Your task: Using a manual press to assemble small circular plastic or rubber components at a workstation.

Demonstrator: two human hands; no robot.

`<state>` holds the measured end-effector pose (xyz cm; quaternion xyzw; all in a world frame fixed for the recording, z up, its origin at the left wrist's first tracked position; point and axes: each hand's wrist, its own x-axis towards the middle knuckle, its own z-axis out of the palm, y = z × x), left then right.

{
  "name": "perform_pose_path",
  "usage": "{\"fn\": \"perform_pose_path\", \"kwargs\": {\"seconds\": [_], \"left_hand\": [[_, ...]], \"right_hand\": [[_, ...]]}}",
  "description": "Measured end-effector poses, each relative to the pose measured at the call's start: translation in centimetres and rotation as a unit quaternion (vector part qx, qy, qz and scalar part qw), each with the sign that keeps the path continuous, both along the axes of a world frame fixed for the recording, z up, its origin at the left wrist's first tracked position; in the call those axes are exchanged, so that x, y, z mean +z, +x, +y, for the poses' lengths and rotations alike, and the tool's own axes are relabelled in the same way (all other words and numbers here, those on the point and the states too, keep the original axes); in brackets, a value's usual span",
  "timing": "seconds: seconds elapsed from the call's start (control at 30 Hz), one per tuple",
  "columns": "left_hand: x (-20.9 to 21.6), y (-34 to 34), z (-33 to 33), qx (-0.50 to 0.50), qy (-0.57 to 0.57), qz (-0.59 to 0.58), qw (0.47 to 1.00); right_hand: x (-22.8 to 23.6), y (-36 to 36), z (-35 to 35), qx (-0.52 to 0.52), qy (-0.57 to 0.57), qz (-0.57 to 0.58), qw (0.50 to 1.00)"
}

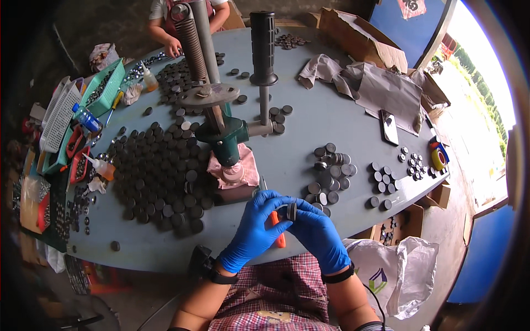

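Both my hands wear blue gloves and meet over the table's near edge. Between their fingertips is a small round black disc with a pale metallic band round its side, turned edge-on. My left hand closes on it from the left, my right hand from the right. Behind the left fingers runs an orange-handled screwdriver; whether the hand touches it is hidden. Just beyond stands a green lever press with a black grip, a pink cloth round its lower end.
Black discs cover the table's left; smaller groups lie right. A phone, brown paper and yellow tape roll sit farther right. Glue bottles and green baskets line the left. Another person works across the table.
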<state>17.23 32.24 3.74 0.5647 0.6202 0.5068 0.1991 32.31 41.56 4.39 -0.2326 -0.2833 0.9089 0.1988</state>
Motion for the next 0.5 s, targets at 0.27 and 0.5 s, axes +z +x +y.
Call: {"fn": "perform_pose_path", "kwargs": {"seconds": [0.27, 0.5], "left_hand": [[2.2, -0.3, -0.8, 0.026, 0.003, 0.089, 0.996], [2.3, -0.5, -1.1, 0.057, 0.005, 0.109, 0.992]], "right_hand": [[-0.8, 1.7, -1.3, -0.084, 0.360, -0.116, 0.922], [-0.5, 2.6, -2.1, 0.018, 0.391, -0.128, 0.911]]}}
